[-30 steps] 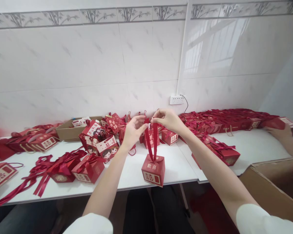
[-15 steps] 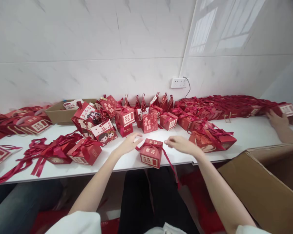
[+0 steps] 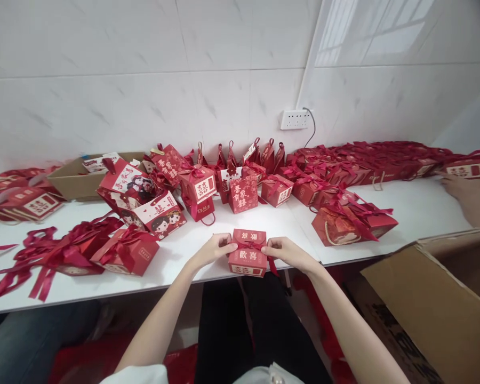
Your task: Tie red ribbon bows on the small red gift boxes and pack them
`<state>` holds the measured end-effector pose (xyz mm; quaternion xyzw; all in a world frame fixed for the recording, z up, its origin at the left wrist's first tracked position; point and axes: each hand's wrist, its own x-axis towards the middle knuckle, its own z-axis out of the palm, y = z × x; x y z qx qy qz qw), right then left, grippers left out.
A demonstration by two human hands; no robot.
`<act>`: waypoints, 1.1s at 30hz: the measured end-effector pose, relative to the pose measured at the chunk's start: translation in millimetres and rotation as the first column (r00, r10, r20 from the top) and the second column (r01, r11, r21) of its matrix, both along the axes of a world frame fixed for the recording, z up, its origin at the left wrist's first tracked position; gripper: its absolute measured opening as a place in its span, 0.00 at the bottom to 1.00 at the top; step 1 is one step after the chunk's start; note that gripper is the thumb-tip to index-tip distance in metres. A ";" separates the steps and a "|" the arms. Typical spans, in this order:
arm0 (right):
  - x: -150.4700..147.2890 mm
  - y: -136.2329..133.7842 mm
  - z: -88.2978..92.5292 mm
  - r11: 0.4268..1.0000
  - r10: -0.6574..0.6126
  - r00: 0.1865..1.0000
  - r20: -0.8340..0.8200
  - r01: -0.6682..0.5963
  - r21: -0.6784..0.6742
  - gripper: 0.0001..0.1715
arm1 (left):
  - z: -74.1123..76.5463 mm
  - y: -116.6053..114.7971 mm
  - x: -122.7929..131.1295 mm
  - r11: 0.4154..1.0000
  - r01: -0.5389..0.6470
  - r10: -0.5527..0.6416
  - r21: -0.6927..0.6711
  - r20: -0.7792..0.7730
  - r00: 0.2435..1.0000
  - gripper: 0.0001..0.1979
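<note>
Right in front of me, a red gift box (image 3: 248,264) with gold lettering sits at the table's front edge. A dark red ribbon (image 3: 250,245) crosses its top and meets in the middle. My left hand (image 3: 217,249) is at the box's left side, thumb and fingers pinched on the ribbon. On the right side, my right hand (image 3: 286,252) pinches the ribbon too, and a loose end hangs below it. Behind the box stands another red box (image 3: 243,194) with gold characters.
Ribboned boxes (image 3: 130,250) lie on the left, near white-and-red boxes (image 3: 162,213) and a shallow carton (image 3: 74,178). On the right are a red bag-like box (image 3: 340,226), a long row of boxes (image 3: 368,162), a big cardboard box (image 3: 428,298) and another person's hand (image 3: 462,192).
Both my hands have come down and inward from beside the box and closed on its ribbon. The view has shifted slightly. The other person's hand still holds a red box.
</note>
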<state>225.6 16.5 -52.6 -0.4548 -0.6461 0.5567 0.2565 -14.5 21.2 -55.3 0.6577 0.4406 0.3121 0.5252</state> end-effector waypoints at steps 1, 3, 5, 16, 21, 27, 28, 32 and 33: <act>0.2 -0.3 0.3 1.000 0.010 1.000 -0.028 -0.010 -0.020 0.29 | -2.1 -2.4 1.6 1.000 -0.016 0.017 -0.017 0.032 0.999 0.22; 0.5 -1.0 1.0 0.998 0.019 0.994 -0.107 -0.026 -0.062 0.28 | -5.4 -7.7 5.2 0.997 -0.062 0.066 -0.047 0.096 0.993 0.24; 0.3 -1.4 0.8 0.994 0.017 0.980 -0.198 -0.038 -0.102 0.27 | -7.5 -12.3 8.7 0.991 -0.117 0.126 -0.067 0.154 0.980 0.24; 9.1 6.7 -3.2 0.984 0.038 0.983 -0.178 -0.068 -0.166 0.24 | -29.1 -14.9 9.2 0.965 -0.257 0.263 -0.059 0.300 0.917 0.25; 12.1 8.9 -5.8 0.989 0.030 0.986 -0.163 -0.052 -0.136 0.25 | -44.1 -13.1 8.1 0.964 -0.259 0.262 -0.055 0.333 0.906 0.25; 14.6 13.1 -5.4 0.993 0.077 0.988 -0.134 -0.089 -0.084 0.26 | -43.5 -15.9 9.1 0.957 -0.289 0.286 -0.038 0.320 0.903 0.24; 15.9 13.4 -3.2 0.991 0.098 0.990 -0.100 -0.106 -0.084 0.26 | -40.4 -18.0 10.0 0.955 -0.296 0.291 -0.034 0.310 0.905 0.24; 19.7 8.4 15.4 0.988 0.149 0.989 -0.006 -0.149 -0.032 0.24 | -23.7 -30.9 15.8 0.947 -0.322 0.316 -0.017 0.252 0.915 0.22; 19.2 5.7 21.7 0.991 0.135 0.991 -0.019 -0.135 0.005 0.23 | -19.3 -34.3 17.3 0.946 -0.324 0.319 -0.017 0.237 0.918 0.21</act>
